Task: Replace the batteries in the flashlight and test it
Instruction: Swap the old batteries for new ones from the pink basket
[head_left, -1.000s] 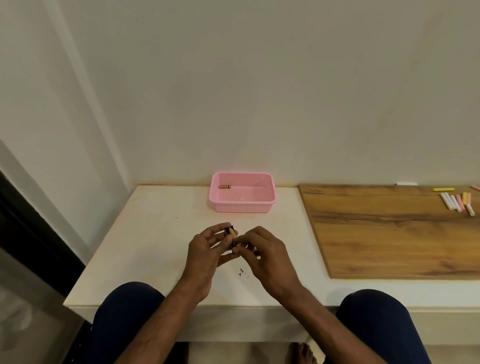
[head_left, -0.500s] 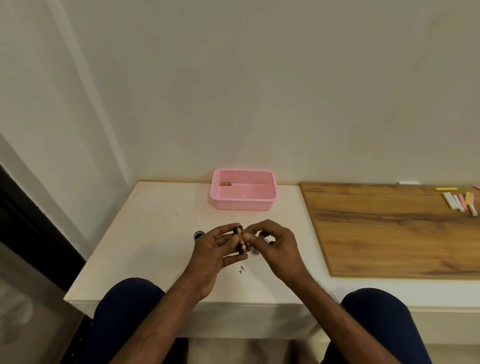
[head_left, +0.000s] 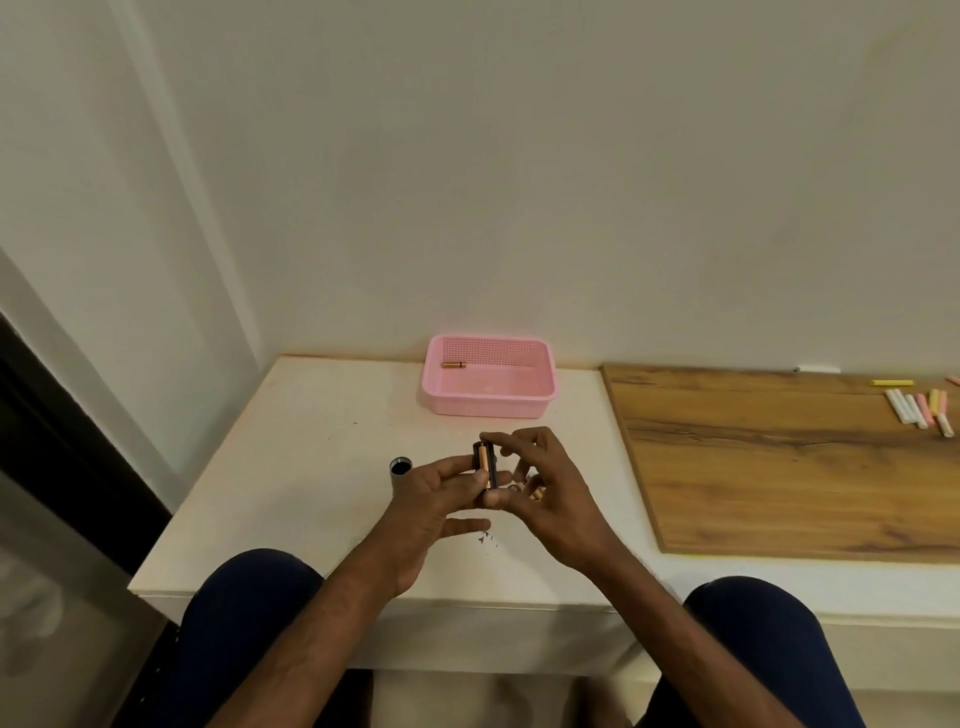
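Observation:
My left hand (head_left: 434, 499) grips a black battery holder (head_left: 486, 465) with a copper-coloured battery seated in its side. My right hand (head_left: 550, 483) has its fingertips on the holder's top end. A copper battery (head_left: 537, 493) peeks out under the right palm, beside a small silver part (head_left: 515, 487); whether that hand holds them I cannot tell. The open flashlight tube (head_left: 401, 472) stands upright on the white table (head_left: 291, 467), just left of my left hand. One more battery (head_left: 453, 365) lies inside the pink basket (head_left: 540, 397).
A wooden board (head_left: 779, 467) covers the table's right side, with several chalk sticks (head_left: 919, 408) at its far right. The wall runs directly behind the basket. My knees sit under the table's front edge. Small dark specks (head_left: 485, 539) lie near my wrists.
Both hands shifted slightly right and away from me. The flashlight tube, hidden a second ago, now shows left of my left hand. The holder turned so its battery faces up.

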